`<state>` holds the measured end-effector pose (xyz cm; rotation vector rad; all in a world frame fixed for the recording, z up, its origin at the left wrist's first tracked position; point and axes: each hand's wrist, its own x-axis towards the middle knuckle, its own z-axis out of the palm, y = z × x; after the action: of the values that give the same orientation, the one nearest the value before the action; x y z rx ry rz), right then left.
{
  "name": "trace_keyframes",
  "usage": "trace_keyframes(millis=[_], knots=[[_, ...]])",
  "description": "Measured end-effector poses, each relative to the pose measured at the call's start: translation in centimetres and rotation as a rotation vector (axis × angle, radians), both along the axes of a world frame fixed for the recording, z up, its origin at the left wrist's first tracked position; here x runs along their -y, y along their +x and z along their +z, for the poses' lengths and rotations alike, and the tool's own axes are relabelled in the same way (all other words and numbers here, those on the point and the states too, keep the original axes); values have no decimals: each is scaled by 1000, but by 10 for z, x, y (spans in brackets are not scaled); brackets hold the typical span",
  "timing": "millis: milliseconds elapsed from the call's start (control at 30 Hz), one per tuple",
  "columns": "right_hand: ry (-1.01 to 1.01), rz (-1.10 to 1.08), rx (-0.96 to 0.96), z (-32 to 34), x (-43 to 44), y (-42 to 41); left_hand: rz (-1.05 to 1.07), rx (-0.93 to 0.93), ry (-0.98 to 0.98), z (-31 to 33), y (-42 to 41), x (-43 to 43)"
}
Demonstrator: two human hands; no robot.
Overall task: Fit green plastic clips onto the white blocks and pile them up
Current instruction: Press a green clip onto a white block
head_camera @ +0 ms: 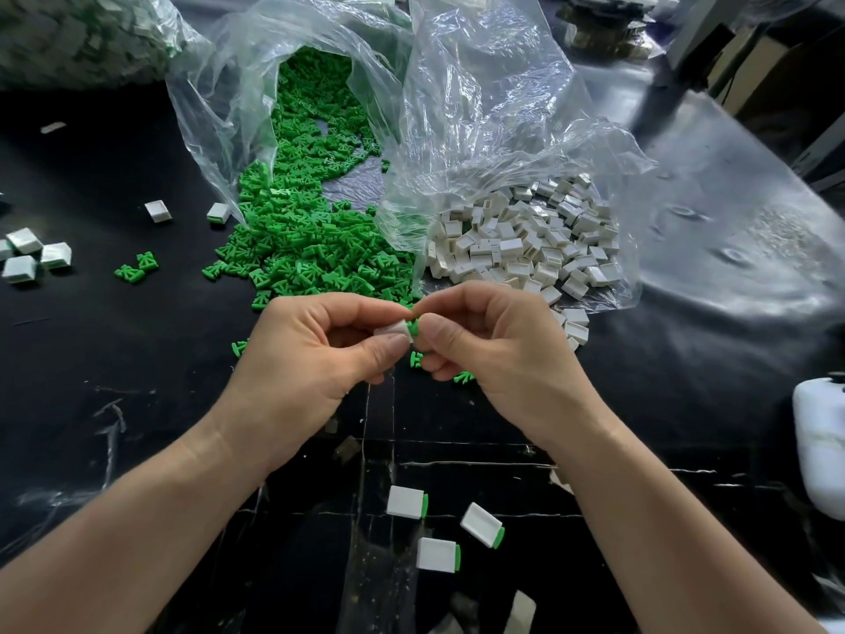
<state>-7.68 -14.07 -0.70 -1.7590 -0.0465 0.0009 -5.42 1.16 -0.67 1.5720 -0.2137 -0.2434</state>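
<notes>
While our left hand (315,345) pinches a white block (392,330) between thumb and forefinger and our right hand (480,340) pinches a green clip (414,329) against the block's end, both parts are held above the black table (137,382). They sit just in front of the heaps they come from: the green clips (302,240) spilling from a clear bag (480,107), and the white blocks (526,249) to the right of them. We judge both parts to be very light and stiff. They look like hard moulded plastic with smooth faces, so they are more likely to slip or flick away than to bend. The block is best taken by its two broad flat faces, leaving the end free; the clip is best taken by its wide back edge, thin legs pointing into the block. A short, straight push should seat it — a skewed one may jam. Three finished pieces (404,501) lie apart on the table nearest us, not yet heaped.
</notes>
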Motion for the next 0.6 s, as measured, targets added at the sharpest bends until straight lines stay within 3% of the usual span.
trace_keyframes(millis=[167,300,600], knots=[[-412,16,41,-1,-2,-1,-2,-44,29,-2,1,0],[-446,35,59,2,-3,-2,-95,-118,49,0,2,-2],[-663,160,158,5,-2,-6,-216,18,203,1,3,-9]])
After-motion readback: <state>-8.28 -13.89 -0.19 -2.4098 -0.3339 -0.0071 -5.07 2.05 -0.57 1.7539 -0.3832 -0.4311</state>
